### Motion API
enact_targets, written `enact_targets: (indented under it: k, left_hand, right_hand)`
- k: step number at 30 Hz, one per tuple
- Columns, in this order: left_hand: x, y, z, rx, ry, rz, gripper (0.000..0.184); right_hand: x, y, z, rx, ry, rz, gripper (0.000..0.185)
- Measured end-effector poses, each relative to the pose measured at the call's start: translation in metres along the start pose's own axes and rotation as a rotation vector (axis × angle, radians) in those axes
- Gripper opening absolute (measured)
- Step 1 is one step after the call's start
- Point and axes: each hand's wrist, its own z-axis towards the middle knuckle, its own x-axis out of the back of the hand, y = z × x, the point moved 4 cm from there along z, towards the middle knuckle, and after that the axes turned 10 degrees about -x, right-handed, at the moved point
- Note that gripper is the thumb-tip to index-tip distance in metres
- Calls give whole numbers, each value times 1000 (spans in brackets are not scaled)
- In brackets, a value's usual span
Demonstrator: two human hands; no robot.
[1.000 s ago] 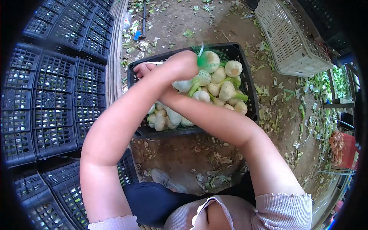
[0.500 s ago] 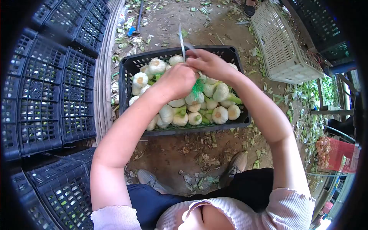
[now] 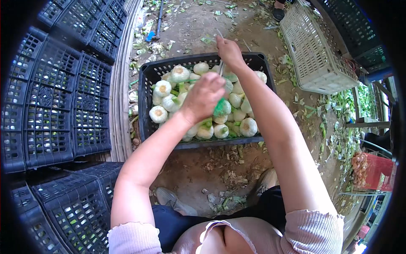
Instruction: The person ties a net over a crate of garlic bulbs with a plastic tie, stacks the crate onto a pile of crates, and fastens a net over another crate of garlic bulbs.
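Note:
Garlic bulbs (image 3: 206,131) with green stem stubs, some under green netting (image 3: 220,108), fill a black plastic crate (image 3: 198,145) on the ground before me. Over its middle my left hand (image 3: 206,96), slightly blurred, is closed with the gathered green netting bunched just below it. A thin white strip, like a cable tie (image 3: 221,67), rises from beside that hand. Higher up, at the crate's far rim, my right hand (image 3: 229,51) grips this strip, whose tip sticks out past the fingers. What lies inside the left fist is mostly hidden.
Stacked dark crates (image 3: 50,101) holding garlic stand to my left behind wooden poles (image 3: 121,97). A white crate (image 3: 319,51) is at the far right. Red netting (image 3: 377,171) with bulbs hangs farther right. Leaf scraps litter the dirt floor. Another person's shoe (image 3: 278,14) shows at the top.
My right hand has moved up and away from the left hand, along the white strip. The left hand has shifted slightly down, and the view has moved a little.

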Motion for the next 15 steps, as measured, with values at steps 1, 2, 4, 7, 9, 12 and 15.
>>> enact_targets:
  k: [1, 2, 4, 7, 9, 12, 15]
  left_hand:
    - [-8, 2, -7, -23, -44, -49, 11]
    - [-8, 4, -7, -46, -86, -91, 12]
    - [-11, 6, -11, -66, -190, -176, 14]
    - [-17, 3, -17, -42, -355, -270, 25]
    - [-8, 5, -6, 101, -343, -353, 34]
    - [-15, -17, 3, 546, -300, -909, 49]
    - [-24, -35, 0, 903, -140, -795, 34]
  right_hand:
    - [-3, 3, 2, 40, 53, -70, 43]
    - [-5, -1, 2, 86, 105, -140, 44]
    - [-7, 3, 2, 28, 7, -54, 43]
    - [7, -11, -21, -51, -187, 225, 40]
    - [23, -35, -39, -83, -384, 332, 35]
    - [19, -38, -42, 22, -410, 286, 34]
    - [26, -38, -42, -30, -405, 324, 37]
